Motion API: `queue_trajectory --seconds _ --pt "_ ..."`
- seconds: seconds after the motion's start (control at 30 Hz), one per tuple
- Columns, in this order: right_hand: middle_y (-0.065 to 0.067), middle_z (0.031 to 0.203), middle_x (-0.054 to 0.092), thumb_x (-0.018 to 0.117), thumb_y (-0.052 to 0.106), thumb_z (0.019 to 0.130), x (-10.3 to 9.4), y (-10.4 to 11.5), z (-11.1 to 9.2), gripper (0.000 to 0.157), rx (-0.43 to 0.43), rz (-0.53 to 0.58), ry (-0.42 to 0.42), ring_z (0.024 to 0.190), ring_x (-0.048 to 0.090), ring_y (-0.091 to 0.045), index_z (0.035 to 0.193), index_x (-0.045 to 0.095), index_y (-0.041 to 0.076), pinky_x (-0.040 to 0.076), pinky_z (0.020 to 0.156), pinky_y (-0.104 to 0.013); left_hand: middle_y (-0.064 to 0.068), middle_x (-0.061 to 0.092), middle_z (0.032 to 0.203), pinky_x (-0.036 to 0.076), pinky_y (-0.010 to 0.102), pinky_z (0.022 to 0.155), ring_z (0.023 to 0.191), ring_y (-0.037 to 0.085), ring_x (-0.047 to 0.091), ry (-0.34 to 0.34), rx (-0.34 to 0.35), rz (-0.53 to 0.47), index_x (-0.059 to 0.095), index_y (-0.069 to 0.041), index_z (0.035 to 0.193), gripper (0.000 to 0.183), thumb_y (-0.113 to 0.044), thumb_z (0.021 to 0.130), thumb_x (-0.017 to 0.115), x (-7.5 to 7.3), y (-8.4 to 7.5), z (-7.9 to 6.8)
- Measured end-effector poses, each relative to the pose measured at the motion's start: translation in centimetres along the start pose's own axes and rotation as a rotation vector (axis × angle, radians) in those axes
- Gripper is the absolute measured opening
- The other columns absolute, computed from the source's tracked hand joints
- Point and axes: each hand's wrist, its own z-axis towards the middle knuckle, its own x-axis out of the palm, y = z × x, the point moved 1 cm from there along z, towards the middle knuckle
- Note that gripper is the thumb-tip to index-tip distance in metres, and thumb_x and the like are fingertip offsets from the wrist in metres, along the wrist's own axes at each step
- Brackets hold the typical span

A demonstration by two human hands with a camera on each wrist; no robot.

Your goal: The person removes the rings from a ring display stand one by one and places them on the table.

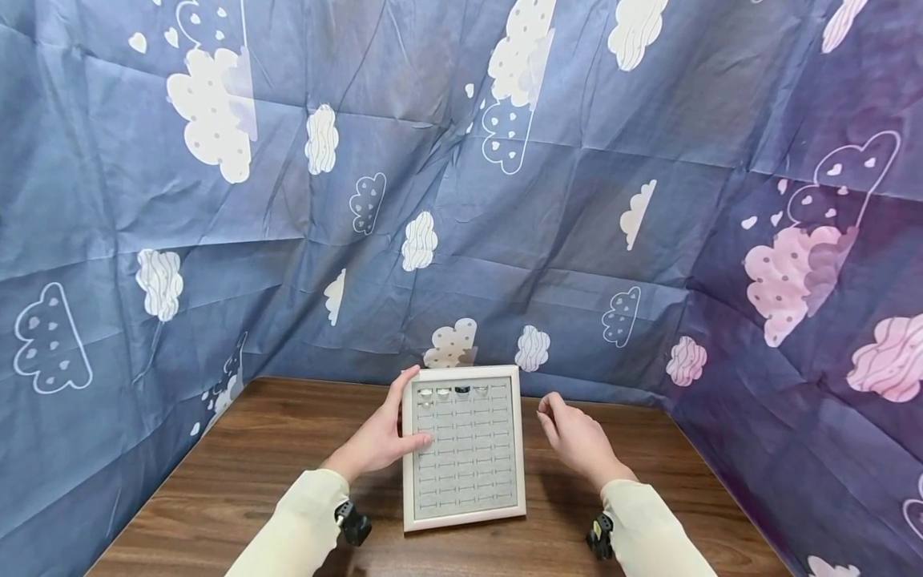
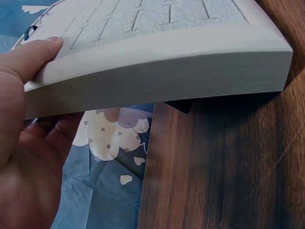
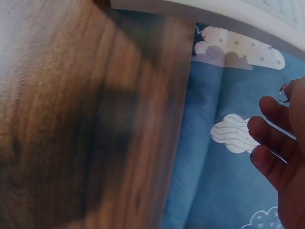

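A ring display tray with a pale frame and grey slotted padding stands tilted on the table. Several rings sit in its top row, one of them dark, and a single ring is in the row below. My left hand grips the tray's left side, thumb over the padding and fingers behind the frame. To the right of the tray, apart from it, my right hand pinches a small silver-coloured ring between thumb and index finger. Its other fingers are loosely bent.
The brown wooden table carries the tray. Behind and along both sides hangs a blue cloth with cloud prints. A dark piece shows under the tray, perhaps a support.
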Motion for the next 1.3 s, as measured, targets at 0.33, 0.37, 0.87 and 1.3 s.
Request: queue_trajectory --seconds 0.33,0.37,0.87,1.3 --pt "0.005 0.077 0.063 0.071 0.017 0.102 2.8 -1.6 -1.5 0.012 0.077 -0.035 0.082 0.070 0.061 -0.016 0.100 0.060 0.020 0.051 0.064 -0.044 0.017 0.072 0.139 0.061 0.030 0.092 0.107 0.019 0.078 -0.008 -0.004 0.050 0.001 -0.033 0.172 0.112 -0.014 0.097 0.081 0.2 0.3 0.0" --pt "0.006 0.076 0.062 0.072 0.016 0.101 3.0 -1.6 -1.6 0.013 0.076 -0.039 0.087 0.070 0.060 -0.015 0.099 0.060 0.020 0.051 0.064 -0.044 0.017 0.071 0.139 0.061 0.031 0.092 0.108 0.019 0.078 -0.007 0.001 0.050 0.001 -0.033 0.172 0.111 -0.014 0.098 0.081 0.2 0.4 -0.1" --pt "0.008 0.073 0.057 0.078 0.011 0.093 4.8 -2.9 -2.7 0.021 0.132 -0.061 0.182 0.067 0.053 -0.013 0.087 0.061 0.020 0.046 0.062 -0.040 0.012 0.073 0.137 0.057 0.031 0.100 0.111 0.016 0.076 -0.033 0.032 0.108 0.002 -0.026 0.173 0.110 -0.015 0.097 0.082 0.1 0.4 0.0" --pt "0.007 0.072 0.055 0.080 0.011 0.094 5.5 -3.3 -4.0 0.024 0.160 -0.024 0.239 0.066 0.051 -0.014 0.084 0.060 0.021 0.043 0.061 -0.039 0.018 0.070 0.142 0.060 0.029 0.095 0.111 0.019 0.078 -0.021 0.009 0.070 -0.001 -0.027 0.173 0.111 -0.016 0.098 0.081 0.3 0.3 -0.4"
